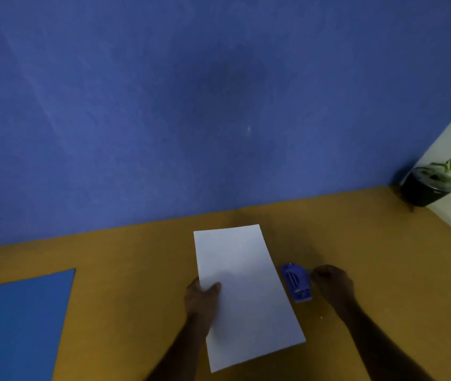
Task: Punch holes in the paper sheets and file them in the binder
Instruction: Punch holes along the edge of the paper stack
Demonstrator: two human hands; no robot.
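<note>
Paper sheets (242,292): a white stack, or possibly a single sheet, the edge too blurred to count. It lies flat on the ochre desk (136,257), long axis running away from you, slightly rotated clockwise. No holes show along either long edge, so judge the punching step as not yet done on this paper.

Your left hand (201,296) holds the paper at its left edge, thumb on top, fingers tucked under the margin. Looks like a pinch to steady or lift it.

Hole punch (296,281): small, blue, sitting just beside the paper's right edge, apart from it by a narrow strip of desk. Your right hand (331,283) is at the punch's far side, fingers curled. It is touching or very nearly touching the punch's right end, and you appear to be gripping it there, though the blur leaves that uncertain.

Step in hand, by my reading: bringing punch and paper together. The next move calls for sliding the paper's edge squarely into the punch slot, centred along that side, then pressing down firmly.

Blue binder (18,323): lies closed and flat at the left of the desk, well apart from paper and hands. Filing comes later.

Outward: blue wall (191,105) behind, potted plant (433,185) in the far right corner.
</note>
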